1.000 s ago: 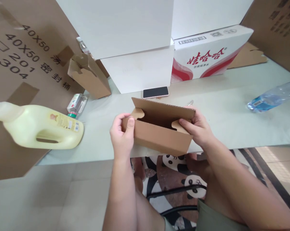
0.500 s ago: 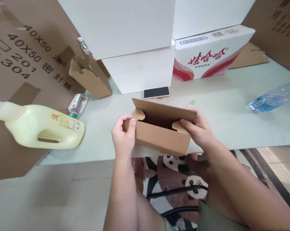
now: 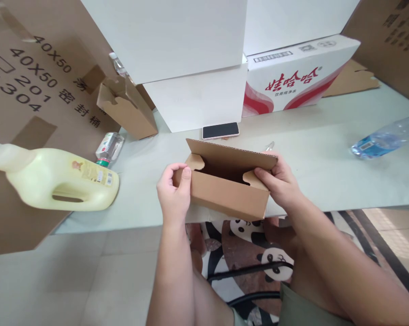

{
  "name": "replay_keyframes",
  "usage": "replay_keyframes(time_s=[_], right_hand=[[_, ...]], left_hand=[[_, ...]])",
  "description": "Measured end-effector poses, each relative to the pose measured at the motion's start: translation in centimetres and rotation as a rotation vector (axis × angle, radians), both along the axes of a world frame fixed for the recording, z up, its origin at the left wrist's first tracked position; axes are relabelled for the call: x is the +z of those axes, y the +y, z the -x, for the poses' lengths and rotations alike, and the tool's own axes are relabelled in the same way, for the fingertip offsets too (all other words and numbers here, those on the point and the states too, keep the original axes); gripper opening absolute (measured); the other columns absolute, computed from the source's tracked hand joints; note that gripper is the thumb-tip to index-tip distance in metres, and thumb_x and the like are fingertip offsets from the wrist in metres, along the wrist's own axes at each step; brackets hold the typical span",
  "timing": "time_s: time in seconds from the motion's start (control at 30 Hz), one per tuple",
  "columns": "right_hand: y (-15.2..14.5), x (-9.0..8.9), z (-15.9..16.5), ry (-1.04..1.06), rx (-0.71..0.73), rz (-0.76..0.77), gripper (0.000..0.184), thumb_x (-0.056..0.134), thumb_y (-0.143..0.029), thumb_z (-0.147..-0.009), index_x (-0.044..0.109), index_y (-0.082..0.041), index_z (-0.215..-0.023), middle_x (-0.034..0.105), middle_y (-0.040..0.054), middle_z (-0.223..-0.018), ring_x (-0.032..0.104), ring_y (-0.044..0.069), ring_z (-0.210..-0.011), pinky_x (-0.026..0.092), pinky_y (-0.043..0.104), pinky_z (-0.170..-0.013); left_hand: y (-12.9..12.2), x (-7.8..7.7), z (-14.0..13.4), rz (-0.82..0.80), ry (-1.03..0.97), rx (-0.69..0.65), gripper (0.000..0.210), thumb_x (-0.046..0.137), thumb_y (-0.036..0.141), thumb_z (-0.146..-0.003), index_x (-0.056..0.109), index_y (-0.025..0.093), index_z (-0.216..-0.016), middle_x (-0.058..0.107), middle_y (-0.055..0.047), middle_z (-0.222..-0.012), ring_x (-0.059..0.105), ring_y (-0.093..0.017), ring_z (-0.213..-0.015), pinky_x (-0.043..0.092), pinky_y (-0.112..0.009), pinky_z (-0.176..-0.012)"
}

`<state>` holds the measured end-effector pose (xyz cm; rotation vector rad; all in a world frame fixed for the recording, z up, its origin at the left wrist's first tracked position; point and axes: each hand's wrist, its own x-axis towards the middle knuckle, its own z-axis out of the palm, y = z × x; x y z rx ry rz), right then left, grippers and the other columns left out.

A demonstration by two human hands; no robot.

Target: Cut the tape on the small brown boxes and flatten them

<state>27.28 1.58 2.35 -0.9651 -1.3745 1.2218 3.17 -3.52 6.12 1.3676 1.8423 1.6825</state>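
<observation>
A brown cardboard box [image 3: 228, 192] is held between both hands at the table's front edge. Its long lid flap stands raised at the back, and two small side flaps fold partly over the opening; the inside is dark. My left hand [image 3: 174, 188] grips the box's left end, thumb on the front panel. My right hand [image 3: 281, 181] pinches the right end, with its fingers at the right side flap and the lid's corner. Behind the box lies a phone [image 3: 221, 131], dark screen up. A small clear object [image 3: 269, 146] pokes out behind the lid, mostly hidden.
On the left lie a yellow jug [image 3: 65, 179] and a small clear bottle [image 3: 110, 147]. Another open cardboard box [image 3: 130, 108] leans near them. White boxes [image 3: 197, 99] and a red-printed carton [image 3: 292, 79] line the back. A water bottle [image 3: 384, 140] lies at the right.
</observation>
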Motion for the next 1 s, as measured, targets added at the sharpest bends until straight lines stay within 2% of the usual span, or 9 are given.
replay_keyframes(time_s=[0.67,1.0], right_hand=[[0.02,0.23,0.18,0.064,0.007,0.020,0.024,0.072,-0.036,-0.082,0.059,-0.028,-0.101,0.072,0.0000,-0.094,0.068,0.020,-0.086,0.058,0.036,-0.076],[0.00,0.03,0.13,0.017,-0.005,-0.005,0.025,0.070,-0.038,-0.084,0.059,-0.028,-0.104,0.071,0.0008,-0.096,0.068,0.021,-0.087,0.058,0.037,-0.077]], left_hand=[[-0.13,0.13,0.00,0.023,-0.022,0.017,0.019,0.070,0.039,-0.083,0.070,0.020,-0.086,0.072,-0.003,-0.084,0.064,-0.016,-0.078,0.049,-0.027,-0.070],[-0.18,0.09,-0.05,0.017,-0.014,0.017,0.018,0.070,0.038,-0.084,0.070,0.020,-0.086,0.072,-0.003,-0.084,0.065,-0.016,-0.078,0.049,-0.027,-0.070]])
